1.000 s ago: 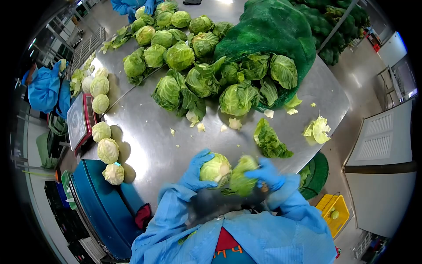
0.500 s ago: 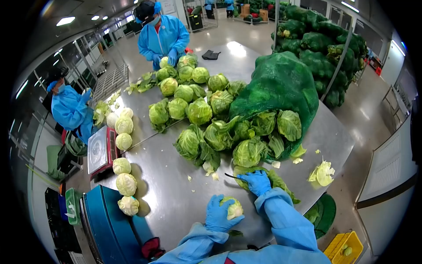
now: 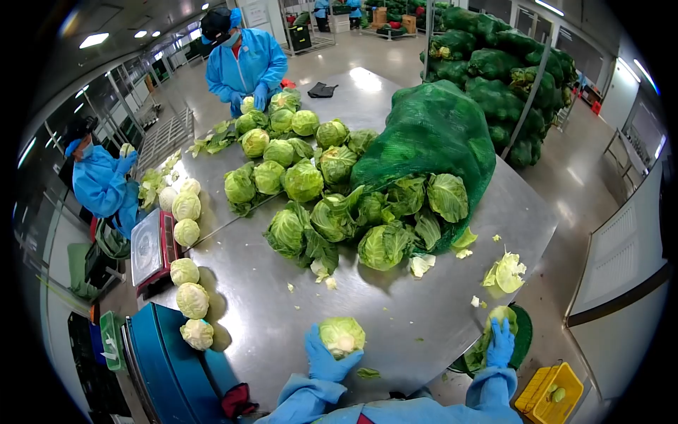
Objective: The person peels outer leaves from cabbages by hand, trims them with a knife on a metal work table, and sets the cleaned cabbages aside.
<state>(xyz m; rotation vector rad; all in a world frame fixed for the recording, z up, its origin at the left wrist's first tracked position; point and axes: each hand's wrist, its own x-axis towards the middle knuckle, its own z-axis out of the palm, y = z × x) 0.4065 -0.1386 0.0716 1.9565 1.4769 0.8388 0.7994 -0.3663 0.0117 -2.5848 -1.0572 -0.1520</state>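
Beyond the near right edge of the tabletop [image 3: 424, 311], the right hand [image 3: 501, 344] reaches over the green tub [image 3: 522, 339], its fingers laid across the pale leaf [image 3: 506, 314]; whether they are clamped on it or only pressing, I cannot tell. Half a second ago that hand was farther left, on a large loose leaf in front of the leafy cabbages [image 3: 302, 181], with a thin dark object at its fingers. Now the large leaf no longer lies there, and the object is out of sight. That suggests the stripped leaf has been carried off to the tub, so this bit of waste looks nearly dealt with. The left hand [image 3: 330, 362] has stayed on the trimmed cabbage [image 3: 342, 332], which sits at the near middle of the tabletop with its cut stem toward the person; the fingers are curled around its left and near sides, holding it. Just beside it, to the right, lies a small leaf scrap [image 3: 368, 373]. Farther left, near the scale [image 3: 146, 247], the row of pale cabbages [image 3: 192, 300] is unchanged, so this cabbage has apparently not joined it yet.
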